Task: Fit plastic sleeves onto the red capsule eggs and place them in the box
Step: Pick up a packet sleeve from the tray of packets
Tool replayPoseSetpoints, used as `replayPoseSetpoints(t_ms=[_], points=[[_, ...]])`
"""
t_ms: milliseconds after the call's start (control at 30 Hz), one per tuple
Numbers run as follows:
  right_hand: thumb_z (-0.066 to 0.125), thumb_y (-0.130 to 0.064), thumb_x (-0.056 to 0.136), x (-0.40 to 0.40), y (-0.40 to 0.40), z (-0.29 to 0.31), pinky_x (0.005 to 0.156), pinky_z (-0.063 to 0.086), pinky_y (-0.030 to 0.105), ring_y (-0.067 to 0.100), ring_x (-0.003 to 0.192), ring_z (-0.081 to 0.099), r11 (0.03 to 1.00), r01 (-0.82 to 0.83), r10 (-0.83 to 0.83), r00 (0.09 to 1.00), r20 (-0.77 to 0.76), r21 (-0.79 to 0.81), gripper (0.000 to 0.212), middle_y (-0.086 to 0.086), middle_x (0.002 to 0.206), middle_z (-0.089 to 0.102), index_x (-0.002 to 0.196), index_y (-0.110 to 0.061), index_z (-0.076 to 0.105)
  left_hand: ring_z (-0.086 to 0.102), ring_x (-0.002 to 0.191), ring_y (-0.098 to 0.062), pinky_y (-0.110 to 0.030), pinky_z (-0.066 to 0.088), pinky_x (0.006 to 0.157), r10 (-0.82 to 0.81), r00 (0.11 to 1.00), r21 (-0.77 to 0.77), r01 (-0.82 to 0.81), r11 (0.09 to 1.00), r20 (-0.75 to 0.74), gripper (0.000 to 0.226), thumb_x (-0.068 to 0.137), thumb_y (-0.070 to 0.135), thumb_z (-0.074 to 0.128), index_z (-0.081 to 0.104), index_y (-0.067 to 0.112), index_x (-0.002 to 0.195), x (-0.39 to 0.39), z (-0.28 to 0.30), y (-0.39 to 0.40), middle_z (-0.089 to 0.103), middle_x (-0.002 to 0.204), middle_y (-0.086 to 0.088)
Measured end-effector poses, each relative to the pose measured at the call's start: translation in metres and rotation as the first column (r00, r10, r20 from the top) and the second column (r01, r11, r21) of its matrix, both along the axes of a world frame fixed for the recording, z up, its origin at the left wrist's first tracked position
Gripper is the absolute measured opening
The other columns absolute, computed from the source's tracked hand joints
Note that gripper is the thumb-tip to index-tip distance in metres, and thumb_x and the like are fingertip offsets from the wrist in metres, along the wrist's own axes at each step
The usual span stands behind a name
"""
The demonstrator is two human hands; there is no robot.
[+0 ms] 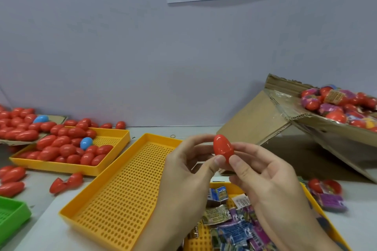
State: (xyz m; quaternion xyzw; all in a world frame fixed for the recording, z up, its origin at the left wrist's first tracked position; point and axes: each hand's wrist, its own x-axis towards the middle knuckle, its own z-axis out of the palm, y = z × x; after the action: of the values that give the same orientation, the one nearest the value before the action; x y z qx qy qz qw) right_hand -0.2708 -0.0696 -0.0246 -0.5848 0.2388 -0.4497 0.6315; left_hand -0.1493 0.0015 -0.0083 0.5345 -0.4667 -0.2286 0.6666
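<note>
Right under the lens, a yellow tray (326,222) holds a heap of printed plastic sleeves (234,228), purple, blue and green, all jumbled together. Above them, both hands are up and working. The left hand (189,169) has its thumb pressed to the lower end of a red capsule egg (223,147), with fingers curled round behind it. The right hand (263,171) pinches the same egg from the other side, thumb at the base, fingertips on its flank. So the egg sits upright between the two thumbs, pointed end up, clamped from both sides, held in the air above the trays. No sleeve shows on it.

To the left, an empty perforated yellow tray (122,185) lies at an angle on the table. Beyond it, another yellow tray (114,138) is loaded with bare red eggs (61,149) and a blue one (86,143). More red eggs spill over a cardboard sheet (59,117) further back. An opened egg (65,182) lies loose on the table, halves apart. A green tray (12,214) peeks in at the bottom left.

Far right, the cardboard box (265,120) sits tilted, already carrying sleeved eggs (334,106).
</note>
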Motion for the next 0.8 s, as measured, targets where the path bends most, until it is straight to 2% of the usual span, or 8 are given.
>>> replayPoseSetpoints(t_ms=[67, 167, 233, 367, 500, 600, 700, 800], points=[[0.075, -0.036, 0.062, 0.001, 0.002, 0.001, 0.068, 0.059, 0.025, 0.015, 0.088, 0.074, 0.998, 0.052, -0.052, 0.999, -0.015, -0.032, 0.037, -0.001, 0.092, 0.077, 0.098, -0.024, 0.073, 0.070, 0.091, -0.003, -0.012, 0.053, 0.073, -0.006, 1.000, 0.014, 0.005, 1.000, 0.008, 0.029, 0.085, 0.010, 0.071, 0.072, 0.037, 0.098, 0.000, 0.000, 0.000, 0.076, 0.094, 0.013], [0.076, -0.033, 0.063, 0.001, 0.005, 0.005, 0.068, 0.055, 0.014, 0.011, 0.083, 0.074, 0.991, 0.112, -0.115, 0.993, -0.027, -0.079, 0.036, -0.005, 0.088, 0.077, 0.098, -0.023, 0.071, 0.070, 0.093, -0.003, -0.011, 0.052, 0.074, -0.039, 0.999, 0.025, 0.039, 0.999, -0.017, 0.027, 0.090, 0.013, 0.067, 0.072, 0.037, 0.101, -0.003, 0.000, 0.000, 0.076, 0.097, 0.015], [0.077, -0.032, 0.063, 0.001, 0.007, 0.006, 0.067, 0.055, 0.012, 0.009, 0.080, 0.074, 0.988, 0.127, -0.129, 0.991, -0.025, -0.089, 0.034, -0.005, 0.086, 0.077, 0.096, -0.022, 0.072, 0.071, 0.091, -0.004, -0.012, 0.053, 0.073, -0.070, 0.994, 0.001, 0.071, 0.998, -0.081, 0.018, 0.086, 0.025, 0.067, 0.076, 0.037, 0.096, -0.007, 0.002, 0.000, 0.077, 0.097, 0.011], [0.077, -0.031, 0.063, 0.002, 0.008, 0.008, 0.066, 0.055, 0.013, 0.010, 0.079, 0.074, 0.988, 0.125, -0.127, 0.992, -0.019, -0.085, 0.033, -0.003, 0.084, 0.077, 0.094, -0.020, 0.073, 0.072, 0.085, -0.005, -0.012, 0.053, 0.069, -0.051, 0.986, -0.021, 0.048, 0.999, -0.162, 0.018, 0.075, 0.038, 0.067, 0.077, 0.048, 0.086, -0.011, 0.001, -0.002, 0.077, 0.091, 0.008], [0.075, -0.034, 0.061, 0.003, 0.008, 0.007, 0.066, 0.054, 0.012, 0.009, 0.080, 0.074, 0.990, 0.107, -0.109, 0.994, -0.008, -0.096, 0.036, -0.005, 0.086, 0.077, 0.095, -0.022, 0.072, 0.073, 0.084, -0.010, -0.020, 0.056, 0.071, -0.016, 0.973, 0.057, 0.030, 0.998, -0.228, 0.018, 0.093, 0.019, 0.060, 0.073, 0.031, 0.097, -0.008, -0.005, -0.005, 0.077, 0.091, 0.003], [0.074, -0.032, 0.063, 0.004, 0.008, 0.006, 0.067, 0.055, 0.013, 0.009, 0.081, 0.073, 0.982, 0.125, -0.128, 0.992, -0.014, -0.138, 0.032, -0.006, 0.086, 0.077, 0.094, -0.025, 0.073, 0.074, 0.090, -0.015, -0.030, 0.054, 0.083, -0.026, 0.962, 0.092, 0.053, 0.994, -0.272, 0.023, 0.100, 0.010, 0.050, 0.071, 0.021, 0.102, -0.007, -0.005, -0.006, 0.077, 0.095, -0.003], [0.078, -0.031, 0.061, 0.005, 0.008, 0.001, 0.068, 0.056, 0.016, 0.010, 0.081, 0.073, 0.964, 0.187, -0.193, 0.981, -0.016, -0.189, 0.028, -0.005, 0.085, 0.076, 0.088, -0.027, 0.073, 0.073, 0.099, -0.021, -0.031, 0.058, 0.084, -0.099, 0.937, 0.073, 0.130, 0.989, -0.334, 0.023, 0.099, 0.016, 0.054, 0.077, 0.015, 0.099, -0.008, -0.004, -0.006, 0.076, 0.102, -0.007], [0.078, -0.039, 0.061, 0.006, 0.008, -0.001, 0.066, 0.059, 0.022, 0.011, 0.078, 0.070, 0.948, 0.201, -0.222, 0.973, -0.059, -0.247, 0.030, -0.006, 0.084, 0.074, 0.090, -0.039, 0.071, 0.072, 0.101, -0.024, -0.027, 0.058, 0.082, -0.164, 0.926, 0.040, 0.188, 0.981, -0.340, 0.020, 0.093, 0.027, 0.064, 0.078, 0.013, 0.097, -0.009, -0.002, -0.005, 0.075, 0.104, -0.011]])
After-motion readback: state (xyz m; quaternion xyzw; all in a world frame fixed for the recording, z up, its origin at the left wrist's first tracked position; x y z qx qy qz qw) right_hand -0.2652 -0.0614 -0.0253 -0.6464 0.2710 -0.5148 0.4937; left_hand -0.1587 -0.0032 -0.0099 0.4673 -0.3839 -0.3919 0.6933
